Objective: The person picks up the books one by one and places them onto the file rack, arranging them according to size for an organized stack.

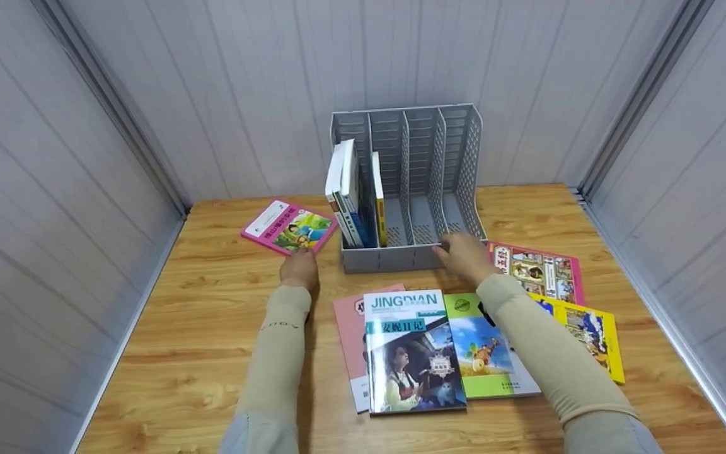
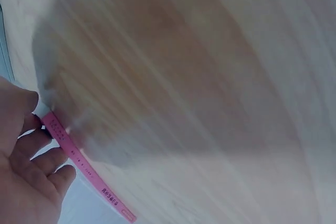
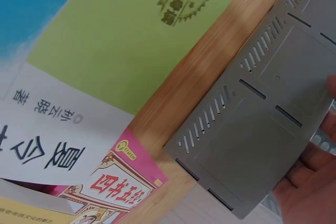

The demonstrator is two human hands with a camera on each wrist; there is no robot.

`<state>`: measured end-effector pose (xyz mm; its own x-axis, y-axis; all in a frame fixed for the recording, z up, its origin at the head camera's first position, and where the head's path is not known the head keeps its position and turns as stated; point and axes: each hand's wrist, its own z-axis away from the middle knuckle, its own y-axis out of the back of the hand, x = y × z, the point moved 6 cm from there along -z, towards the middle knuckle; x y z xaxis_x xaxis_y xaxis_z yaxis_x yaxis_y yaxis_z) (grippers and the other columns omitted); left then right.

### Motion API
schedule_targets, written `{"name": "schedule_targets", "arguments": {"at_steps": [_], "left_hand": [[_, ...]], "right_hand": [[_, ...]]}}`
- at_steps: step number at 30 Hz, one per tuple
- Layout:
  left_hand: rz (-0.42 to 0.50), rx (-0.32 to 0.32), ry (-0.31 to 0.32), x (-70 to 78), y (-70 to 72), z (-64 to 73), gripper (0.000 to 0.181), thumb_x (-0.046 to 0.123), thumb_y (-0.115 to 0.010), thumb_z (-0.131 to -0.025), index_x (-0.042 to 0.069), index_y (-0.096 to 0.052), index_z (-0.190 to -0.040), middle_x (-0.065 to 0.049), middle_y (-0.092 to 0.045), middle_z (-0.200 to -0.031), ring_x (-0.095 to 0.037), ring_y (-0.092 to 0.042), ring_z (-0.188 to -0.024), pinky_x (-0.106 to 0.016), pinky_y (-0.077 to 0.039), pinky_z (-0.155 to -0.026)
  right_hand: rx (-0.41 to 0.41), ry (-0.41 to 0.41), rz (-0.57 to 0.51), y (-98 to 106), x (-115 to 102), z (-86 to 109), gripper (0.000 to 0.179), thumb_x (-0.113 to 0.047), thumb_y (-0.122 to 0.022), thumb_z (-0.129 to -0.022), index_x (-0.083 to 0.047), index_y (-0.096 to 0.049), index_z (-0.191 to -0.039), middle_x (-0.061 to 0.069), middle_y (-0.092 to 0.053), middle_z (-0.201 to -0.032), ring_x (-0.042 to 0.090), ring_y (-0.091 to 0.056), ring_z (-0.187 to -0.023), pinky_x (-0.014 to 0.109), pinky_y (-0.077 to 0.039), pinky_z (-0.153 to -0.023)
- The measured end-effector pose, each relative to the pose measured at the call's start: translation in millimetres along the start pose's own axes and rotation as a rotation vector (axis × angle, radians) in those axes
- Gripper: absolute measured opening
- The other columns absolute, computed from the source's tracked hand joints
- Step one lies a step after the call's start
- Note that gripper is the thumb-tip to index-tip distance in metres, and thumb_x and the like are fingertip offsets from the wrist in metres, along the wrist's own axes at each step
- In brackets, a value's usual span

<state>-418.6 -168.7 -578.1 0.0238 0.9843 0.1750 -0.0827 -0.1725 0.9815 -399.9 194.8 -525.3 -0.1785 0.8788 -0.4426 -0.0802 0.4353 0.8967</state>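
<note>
My left hand [image 1: 299,267] pinches the near corner of a thin pink picture book [image 1: 297,228], which lies on the table left of the rack. In the left wrist view, the fingertips [image 2: 62,177] sit along its pink spine [image 2: 86,169]. The grey file rack [image 1: 410,257] stands upright, divided into slots. My right hand [image 1: 467,257] grips its low front wall near the right end, fingers over the rim; the right wrist view shows that front panel [image 3: 247,129] close up. White-edged books [image 1: 342,183] lean in the leftmost slot, and a thin yellow-spined book [image 1: 379,202] stands beside them.
In front of the rack lie a dark-covered book [image 1: 413,359] overlapping a pink one [image 1: 349,340], and a green book [image 1: 479,353]. To the right, under my forearm, are a yellow book [image 1: 605,347] and a pink comic-style book [image 1: 561,271]. Panelled walls [image 1: 262,94] enclose the table.
</note>
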Motion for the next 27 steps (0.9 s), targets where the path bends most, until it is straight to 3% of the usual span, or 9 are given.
{"name": "schedule_targets", "arguments": {"at_steps": [4, 6, 17, 20, 24, 27], "left_hand": [[-0.003, 0.054, 0.005, -2.6, 7.6, 2.7, 0.026, 0.007, -0.053, -0.111, -0.005, -0.075, -0.117, -0.024, -0.078, -0.117, -0.041, -0.076, -0.111, -0.055, -0.064, -0.097], [-0.016, 0.069, -0.012, -4.2, 10.4, 5.8, 0.023, 0.007, -0.056, -0.110, -0.005, -0.076, -0.112, -0.024, -0.079, -0.111, -0.041, -0.078, -0.106, -0.055, -0.065, -0.093], [0.008, -0.009, -0.130, -27.1, 18.5, 34.5, 0.020, 0.006, -0.060, -0.106, -0.004, -0.077, -0.110, -0.022, -0.079, -0.107, -0.039, -0.076, -0.103, -0.055, -0.062, -0.097], [0.018, -0.013, -0.160, -36.9, 20.2, 44.6, 0.020, 0.005, -0.060, -0.103, -0.003, -0.079, -0.103, -0.021, -0.078, -0.102, -0.038, -0.075, -0.098, -0.055, -0.062, -0.096], [-0.014, 0.013, -0.246, -47.4, 22.4, 60.2, 0.018, 0.001, -0.061, -0.097, -0.003, -0.079, -0.094, -0.022, -0.078, -0.095, -0.038, -0.074, -0.090, -0.056, -0.062, -0.090], [-0.019, 0.019, -0.284, -56.8, 23.8, 73.0, 0.020, 0.002, -0.061, -0.099, -0.004, -0.080, -0.103, -0.024, -0.079, -0.104, -0.040, -0.074, -0.096, -0.057, -0.062, -0.094]], "right_hand": [[0.006, -0.018, -0.002, 0.6, 3.6, 0.2, 0.053, -0.040, -0.058, -0.113, 0.000, -0.063, -0.148, 0.024, -0.065, -0.149, 0.045, -0.060, -0.141, 0.062, -0.048, -0.119], [-0.001, -0.032, -0.012, 0.4, 5.8, 0.8, 0.055, -0.042, -0.057, -0.113, -0.001, -0.062, -0.149, 0.024, -0.064, -0.150, 0.045, -0.059, -0.141, 0.063, -0.047, -0.119], [0.007, -0.037, -0.004, 1.1, 11.8, -0.8, 0.058, -0.047, -0.054, -0.113, 0.000, -0.065, -0.145, 0.026, -0.068, -0.144, 0.047, -0.064, -0.134, 0.064, -0.051, -0.115], [0.015, -0.019, -0.007, 1.5, 10.2, -1.4, 0.058, -0.047, -0.055, -0.113, 0.002, -0.067, -0.141, 0.026, -0.071, -0.139, 0.047, -0.066, -0.130, 0.063, -0.053, -0.112], [0.034, 0.025, 0.022, 0.9, 6.9, -2.3, 0.057, -0.045, -0.056, -0.113, 0.006, -0.069, -0.136, 0.028, -0.073, -0.133, 0.048, -0.069, -0.125, 0.063, -0.055, -0.109], [0.035, 0.033, 0.020, -0.4, 5.8, -2.8, 0.059, -0.045, -0.056, -0.113, 0.007, -0.068, -0.137, 0.029, -0.072, -0.135, 0.048, -0.068, -0.126, 0.063, -0.054, -0.110]]}}
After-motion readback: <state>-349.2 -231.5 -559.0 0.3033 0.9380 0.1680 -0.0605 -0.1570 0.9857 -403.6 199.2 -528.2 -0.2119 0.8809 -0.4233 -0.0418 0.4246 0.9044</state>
